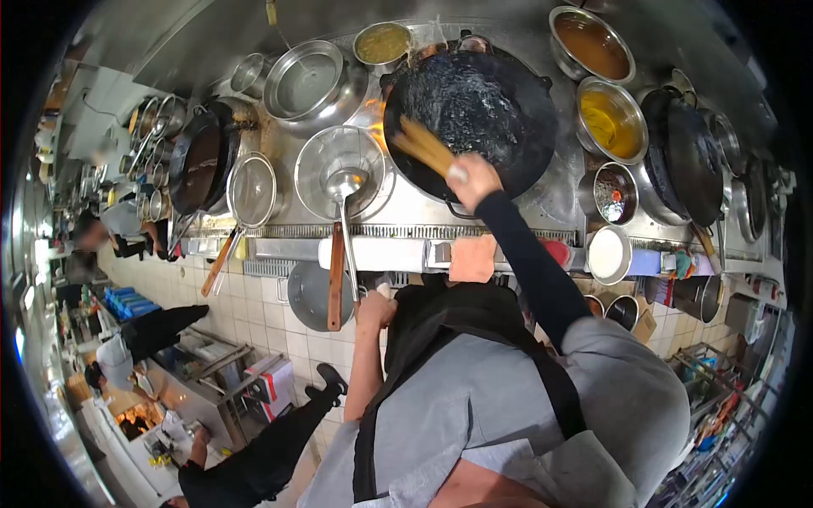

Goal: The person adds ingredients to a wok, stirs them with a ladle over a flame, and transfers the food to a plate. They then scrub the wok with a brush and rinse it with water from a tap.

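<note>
My right hand [476,179] is wrapped round a bamboo wok brush [426,146]. The brush's splayed end rests over the left part of a large black wok [474,110], whose inside looks wet and shiny. Low by the counter's front edge, my left hand [375,311] is closed beside the lower end of a ladle [345,183]. Something small and white shows at its fingers; what it grips I cannot make out. The ladle's bowl lies on a round mesh strainer [309,173], whose wooden handle [336,288] juts over the edge.
Flame [373,114] shows left of the wok. Bowls of yellow oil [611,121] and brown liquid [593,44] stand right, a steel pot [305,80] left. An orange cloth [472,258] hangs at the front edge. Co-workers [254,449] are at the left.
</note>
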`<state>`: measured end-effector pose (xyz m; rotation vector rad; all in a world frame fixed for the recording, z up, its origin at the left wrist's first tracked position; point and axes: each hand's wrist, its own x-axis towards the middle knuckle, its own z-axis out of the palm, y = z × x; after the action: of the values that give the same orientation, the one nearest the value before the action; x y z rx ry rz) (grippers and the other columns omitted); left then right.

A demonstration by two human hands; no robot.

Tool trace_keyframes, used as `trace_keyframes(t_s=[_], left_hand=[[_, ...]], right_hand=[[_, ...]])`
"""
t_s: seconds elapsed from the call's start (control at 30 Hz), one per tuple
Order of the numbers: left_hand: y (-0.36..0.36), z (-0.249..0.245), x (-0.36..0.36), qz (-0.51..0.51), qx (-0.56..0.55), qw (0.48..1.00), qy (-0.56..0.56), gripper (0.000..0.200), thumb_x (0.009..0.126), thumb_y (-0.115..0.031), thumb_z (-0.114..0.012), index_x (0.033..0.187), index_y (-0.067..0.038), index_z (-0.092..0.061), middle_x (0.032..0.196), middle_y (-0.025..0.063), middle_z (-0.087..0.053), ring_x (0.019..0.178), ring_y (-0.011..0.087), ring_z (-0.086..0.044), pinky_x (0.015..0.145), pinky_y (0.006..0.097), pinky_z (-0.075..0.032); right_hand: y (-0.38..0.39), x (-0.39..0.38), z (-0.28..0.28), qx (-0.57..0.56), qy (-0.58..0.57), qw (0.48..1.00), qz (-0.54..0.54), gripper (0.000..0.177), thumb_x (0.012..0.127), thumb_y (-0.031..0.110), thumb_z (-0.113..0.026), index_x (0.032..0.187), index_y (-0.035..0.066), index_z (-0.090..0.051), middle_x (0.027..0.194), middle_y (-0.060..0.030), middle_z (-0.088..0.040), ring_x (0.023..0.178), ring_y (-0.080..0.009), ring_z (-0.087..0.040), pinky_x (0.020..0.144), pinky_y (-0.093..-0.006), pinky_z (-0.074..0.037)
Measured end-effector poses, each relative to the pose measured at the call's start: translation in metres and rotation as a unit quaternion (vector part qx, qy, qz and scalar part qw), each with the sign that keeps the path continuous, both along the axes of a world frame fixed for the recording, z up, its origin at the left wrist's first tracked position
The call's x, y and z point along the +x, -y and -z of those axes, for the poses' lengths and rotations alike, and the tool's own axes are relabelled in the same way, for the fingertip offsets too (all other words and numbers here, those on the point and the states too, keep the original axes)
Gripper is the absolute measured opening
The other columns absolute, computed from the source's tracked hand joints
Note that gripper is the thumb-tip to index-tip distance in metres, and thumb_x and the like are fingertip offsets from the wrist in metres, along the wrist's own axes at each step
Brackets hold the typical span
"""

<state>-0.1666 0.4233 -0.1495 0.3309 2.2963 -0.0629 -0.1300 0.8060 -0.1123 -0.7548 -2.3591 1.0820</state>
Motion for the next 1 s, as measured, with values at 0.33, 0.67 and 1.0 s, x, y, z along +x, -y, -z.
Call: trace_keyframes(t_s=[0.33, 0.67, 1.0], left_hand=[[0.005, -0.059, -0.042, -0.083, 0.278, 0.944, 0.158, 0.068, 0.086, -0.034, -0.082, 0.142, -0.006, -0.056, 0.115, 0.0192, -0.072, 0.103, 0.0302, -0.070, 0.092, 0.0412, -0.054], [0.033, -0.053, -0.066, -0.077, 0.319, 0.930, 0.169, 0.065, 0.087, -0.032, -0.081, 0.140, -0.002, -0.057, 0.113, 0.0178, -0.072, 0.098, 0.0251, -0.070, 0.088, 0.0364, -0.055], [0.035, -0.046, -0.085, -0.102, 0.339, 0.923, 0.149, 0.065, 0.086, -0.026, -0.082, 0.140, 0.001, -0.057, 0.115, 0.0175, -0.072, 0.103, 0.0241, -0.070, 0.092, 0.0369, -0.055]], right_hand=[[-0.047, -0.091, 0.005, 0.002, 0.023, 0.984, 0.175, 0.028, 0.081, 0.025, -0.078, 0.102, 0.007, -0.072, 0.098, -0.0248, -0.071, 0.098, -0.0459, -0.068, 0.087, -0.0522, -0.055], [-0.073, -0.046, 0.002, 0.058, 0.127, 0.987, 0.078, 0.023, 0.083, 0.028, -0.072, 0.096, 0.009, -0.075, 0.085, -0.0197, -0.074, 0.081, -0.0373, -0.074, 0.077, -0.0478, -0.059], [0.022, 0.065, -0.040, 0.017, 0.088, 0.995, -0.034, 0.028, 0.080, 0.025, -0.076, 0.104, 0.011, -0.075, 0.095, -0.0183, -0.075, 0.091, -0.0375, -0.073, 0.086, -0.0461, -0.058]])
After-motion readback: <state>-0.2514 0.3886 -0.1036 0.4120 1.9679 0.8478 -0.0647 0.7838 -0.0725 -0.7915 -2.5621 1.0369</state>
